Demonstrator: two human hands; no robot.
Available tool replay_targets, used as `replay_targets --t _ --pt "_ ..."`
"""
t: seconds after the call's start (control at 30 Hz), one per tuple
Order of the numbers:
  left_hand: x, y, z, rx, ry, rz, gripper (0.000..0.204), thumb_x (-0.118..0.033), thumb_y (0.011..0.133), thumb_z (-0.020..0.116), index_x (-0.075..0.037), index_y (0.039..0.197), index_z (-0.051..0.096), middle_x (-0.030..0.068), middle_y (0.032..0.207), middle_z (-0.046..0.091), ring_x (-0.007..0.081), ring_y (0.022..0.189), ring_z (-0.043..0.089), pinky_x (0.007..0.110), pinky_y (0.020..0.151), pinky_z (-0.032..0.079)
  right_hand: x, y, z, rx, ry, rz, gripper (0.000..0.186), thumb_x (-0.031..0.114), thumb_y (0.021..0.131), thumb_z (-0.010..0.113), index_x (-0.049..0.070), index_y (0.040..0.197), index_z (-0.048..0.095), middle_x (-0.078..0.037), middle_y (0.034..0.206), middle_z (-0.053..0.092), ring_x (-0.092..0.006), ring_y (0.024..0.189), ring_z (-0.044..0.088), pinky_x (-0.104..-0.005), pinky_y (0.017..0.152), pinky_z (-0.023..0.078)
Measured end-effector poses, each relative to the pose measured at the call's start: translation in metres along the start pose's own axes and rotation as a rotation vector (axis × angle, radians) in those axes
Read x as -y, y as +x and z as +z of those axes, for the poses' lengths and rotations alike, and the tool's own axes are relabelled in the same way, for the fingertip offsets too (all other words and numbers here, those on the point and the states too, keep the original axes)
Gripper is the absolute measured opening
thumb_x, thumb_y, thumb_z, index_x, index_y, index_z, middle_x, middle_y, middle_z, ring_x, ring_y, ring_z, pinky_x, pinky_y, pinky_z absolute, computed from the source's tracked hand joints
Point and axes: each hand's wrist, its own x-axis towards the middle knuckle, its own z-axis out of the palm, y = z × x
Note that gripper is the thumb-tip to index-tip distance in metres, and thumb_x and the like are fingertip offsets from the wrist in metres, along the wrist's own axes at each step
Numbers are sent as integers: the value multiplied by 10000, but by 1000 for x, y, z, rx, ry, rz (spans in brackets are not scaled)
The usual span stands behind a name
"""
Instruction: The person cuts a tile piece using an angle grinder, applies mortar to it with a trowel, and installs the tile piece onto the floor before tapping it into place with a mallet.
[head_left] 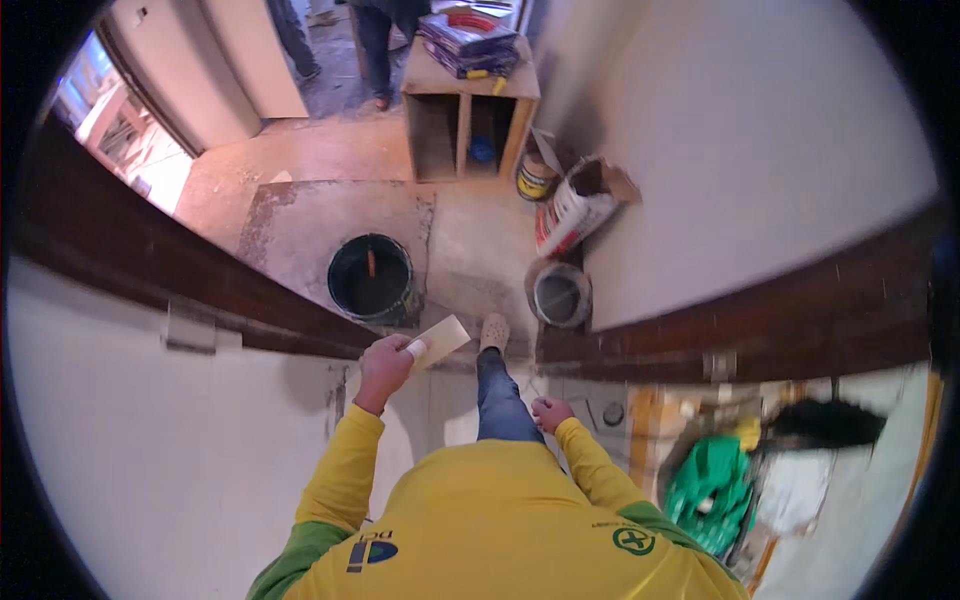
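My left hand point(385, 368) grips a pale rectangular strip point(440, 335), with a white patch showing on my thumb. My right hand point(552, 413) hangs beside my jeans, fingers curled; whatever they hold is too small to make out. My foot in a beige clog point(493, 330) is at the threshold between dark wooden door jambs. Just beyond stands a dark bucket point(350, 285) with an orange-handled thing inside. Right of it is a smaller grey bucket point(560, 295).
A wooden cabinet point(435, 75) carries purple packages point(460, 45). Beside it are a tub point(533, 180) and torn sack point(575, 210). Two people's legs point(375, 60) show beyond. A green bundle point(705, 485) lies at lower right. An opening point(120, 130) is at upper left.
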Motion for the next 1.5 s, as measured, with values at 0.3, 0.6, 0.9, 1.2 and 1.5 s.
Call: replay_targets --t 0.3,0.6,0.9,1.2,1.5 --pt "2 189 -79 -146 -383 -335 425 -450 821 690 -36 908 729 115 782 695 192 723 654 335 672 490 331 288 -94 -184 -537 -580 283 293 860 593 43 928 707 -87 766 685 -197 652 648 -340 632 520" --pt "75 355 -179 -397 -525 -572 496 -508 811 671 -33 942 719 176 834 692 260 767 661 372 700 486 566 515 -32 -9 -1466 -730 261 284 861 562 88 941 714 -156 950 700 -311 928 668 -422 793 534" --pt "121 544 -370 -641 -875 -558 456 -460 820 703 -30 966 732 28 744 658 125 683 571 322 632 462 712 632 153 548 -1086 23 440 420 950 397 136 1196 626 -133 1253 603 -277 1158 559 -389 1000 419" --pt "264 646 -526 -928 -853 -619 418 -412 829 699 -13 954 718 39 691 651 152 610 570 335 584 455 1015 657 438 725 -1346 17 640 592 910 450 98 1303 556 -137 1179 631 -270 982 618 -393 881 461" --pt "340 672 -747 -1030 -689 -846 367 -353 812 722 4 896 712 108 753 688 204 651 623 351 608 470 1254 790 829 657 -1328 -259 521 544 850 586 118 1150 576 -51 959 635 -228 902 633 -420 680 513"
